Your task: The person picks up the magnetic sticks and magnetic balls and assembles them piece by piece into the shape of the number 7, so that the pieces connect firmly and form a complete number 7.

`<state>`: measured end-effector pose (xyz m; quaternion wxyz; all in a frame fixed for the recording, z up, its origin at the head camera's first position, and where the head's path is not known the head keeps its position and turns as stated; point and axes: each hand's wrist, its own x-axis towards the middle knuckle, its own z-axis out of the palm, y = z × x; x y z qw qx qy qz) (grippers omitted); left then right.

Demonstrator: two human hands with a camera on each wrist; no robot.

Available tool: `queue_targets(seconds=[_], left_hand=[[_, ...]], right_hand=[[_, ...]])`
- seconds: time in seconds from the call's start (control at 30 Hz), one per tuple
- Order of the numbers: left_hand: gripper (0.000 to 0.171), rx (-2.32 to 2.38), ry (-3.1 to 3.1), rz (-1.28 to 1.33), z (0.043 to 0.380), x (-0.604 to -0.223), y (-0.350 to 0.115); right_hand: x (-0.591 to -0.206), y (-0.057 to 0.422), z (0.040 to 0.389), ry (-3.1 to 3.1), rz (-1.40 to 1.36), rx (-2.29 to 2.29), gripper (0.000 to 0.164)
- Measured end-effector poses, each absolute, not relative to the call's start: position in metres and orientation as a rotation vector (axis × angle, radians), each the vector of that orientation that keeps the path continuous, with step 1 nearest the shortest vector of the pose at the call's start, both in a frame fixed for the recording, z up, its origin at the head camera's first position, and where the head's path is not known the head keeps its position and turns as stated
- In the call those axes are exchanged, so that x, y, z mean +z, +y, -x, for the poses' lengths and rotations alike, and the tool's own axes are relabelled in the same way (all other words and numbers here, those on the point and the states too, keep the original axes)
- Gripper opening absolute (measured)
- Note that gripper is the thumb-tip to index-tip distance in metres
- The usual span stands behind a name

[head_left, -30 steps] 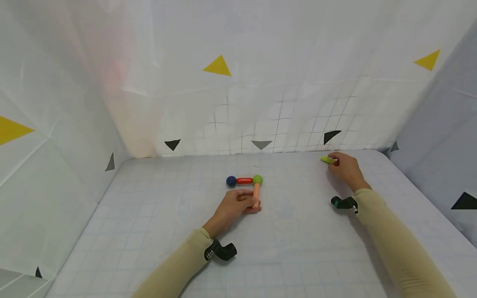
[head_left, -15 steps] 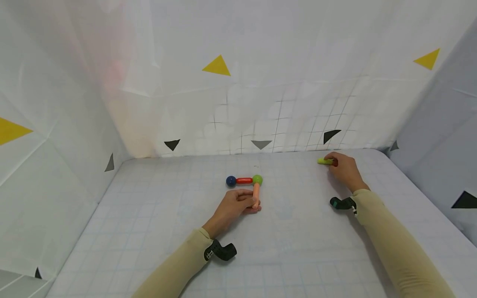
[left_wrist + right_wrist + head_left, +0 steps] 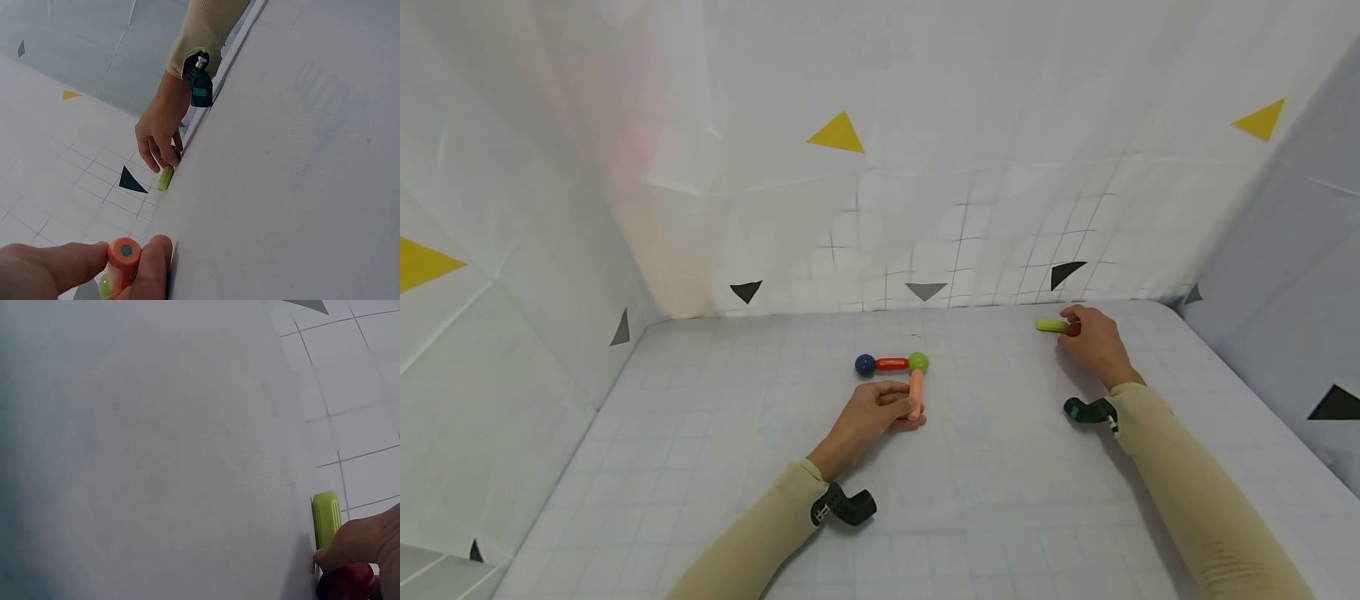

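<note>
My left hand [image 3: 868,412] pinches an orange magnetic rod [image 3: 916,393] between thumb and fingers. The rod's far end meets a light green ball [image 3: 918,362], which joins a red rod [image 3: 892,364] with a dark blue ball [image 3: 865,364] at its other end. In the left wrist view the orange rod [image 3: 125,251] shows a grey disc on its near end. Far to the right, my right hand [image 3: 1093,343] holds a dark red ball [image 3: 345,581] with a yellow-green rod [image 3: 326,515] sticking out leftward in the head view. The fingers partly hide the ball.
A white sheet with faint grid lines covers the table [image 3: 985,500]. The white back wall [image 3: 775,225] rises close behind my right hand. A grey side wall [image 3: 1292,317] stands to the right. Dark cameras sit at both wrists.
The yellow-green rod in my right hand has shifted slightly left and now sticks out further and straighter from the fingers. My left hand and the joined rods and balls stay put.
</note>
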<state>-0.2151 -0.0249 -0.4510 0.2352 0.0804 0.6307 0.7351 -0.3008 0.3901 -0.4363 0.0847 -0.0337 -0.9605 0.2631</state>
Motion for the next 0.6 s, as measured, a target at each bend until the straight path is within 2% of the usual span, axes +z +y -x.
queue_targets(seconds=[0.33,0.6], left_hand=[[0.044,2.013,1.744,-0.216,0.216,-0.4506,-0.0249],[0.043,2.032,1.714,-0.196,0.2162,-0.4525,-0.0231]], right_hand=[[-0.4369,0.39,0.2944,-2.847,0.152,0.767,0.05],[-0.437,0.3812,0.2953,-2.905,0.211,0.698,0.067]])
